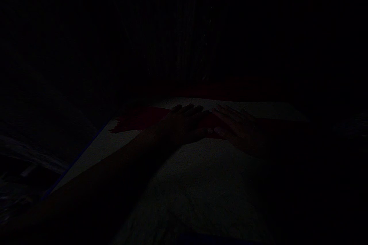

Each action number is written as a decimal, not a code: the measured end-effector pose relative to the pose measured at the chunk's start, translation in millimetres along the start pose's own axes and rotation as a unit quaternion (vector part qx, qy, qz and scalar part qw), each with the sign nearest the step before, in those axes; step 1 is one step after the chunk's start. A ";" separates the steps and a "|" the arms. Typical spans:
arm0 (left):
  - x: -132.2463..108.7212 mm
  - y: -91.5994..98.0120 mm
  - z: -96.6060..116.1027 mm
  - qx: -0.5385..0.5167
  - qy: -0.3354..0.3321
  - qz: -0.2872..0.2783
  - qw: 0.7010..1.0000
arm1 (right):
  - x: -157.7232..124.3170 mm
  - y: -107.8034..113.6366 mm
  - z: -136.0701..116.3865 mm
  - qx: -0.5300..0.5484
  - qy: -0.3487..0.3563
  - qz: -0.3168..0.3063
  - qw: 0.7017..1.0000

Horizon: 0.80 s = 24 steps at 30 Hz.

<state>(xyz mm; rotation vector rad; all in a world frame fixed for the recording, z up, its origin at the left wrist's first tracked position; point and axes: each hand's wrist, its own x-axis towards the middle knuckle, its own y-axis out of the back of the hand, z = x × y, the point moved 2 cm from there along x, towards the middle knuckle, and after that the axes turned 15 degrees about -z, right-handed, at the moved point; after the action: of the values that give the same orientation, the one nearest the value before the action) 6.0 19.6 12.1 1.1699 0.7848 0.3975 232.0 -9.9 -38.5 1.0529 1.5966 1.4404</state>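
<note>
The red sheet (138, 119) lay flat toward the far left of the pale pad (201, 187), its ragged left end jutting out past the fingers. Whether it was cloth or paper I could not tell in that gloom. Its right part ran under both hands, so most of what showed sat to the left of them.

The left hand (184, 124) rested palm down on it, fingers stretched out and close side by side, pointing right and away. The right hand (240, 130) lay just beside it, also flat, fingers loosely spread and pointing left, the fingertips of the two hands nearly meeting. Neither hand pinched or gripped anything. To my eye the flat palms were there to keep the sheet pressed against the pad.

A thin blue edge (76, 159) ran along the pad's left side. Beyond the far edge a dim red band (230, 89) showed, and everything behind it was too dark to make out.
</note>
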 end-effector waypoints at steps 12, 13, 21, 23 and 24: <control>2.0 -4.4 -5.4 -0.011 -0.013 0.005 1.000 | 0.2 -1.9 2.2 0.014 -0.004 -0.049 0.999; 1.6 -3.9 -5.1 -0.012 -0.014 0.006 1.000 | 0.0 -1.6 2.2 0.016 -0.005 -0.051 0.999; -0.6 -0.8 -1.9 -0.009 -0.011 -0.001 1.000 | 1.3 0.4 1.1 0.023 -0.008 -0.062 0.998; -0.1 -1.4 -2.3 -0.009 -0.013 0.003 1.000 | 1.5 0.2 1.7 0.019 -0.005 -0.059 0.998; 0.3 -1.9 -2.8 -0.010 -0.015 0.006 1.000 | 1.5 0.1 2.0 0.018 -0.002 -0.056 0.998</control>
<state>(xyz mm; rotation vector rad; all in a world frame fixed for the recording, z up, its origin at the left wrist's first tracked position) 4.0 20.9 9.8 1.1603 0.7476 0.3962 233.2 -7.7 -38.7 0.9712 1.6570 1.3387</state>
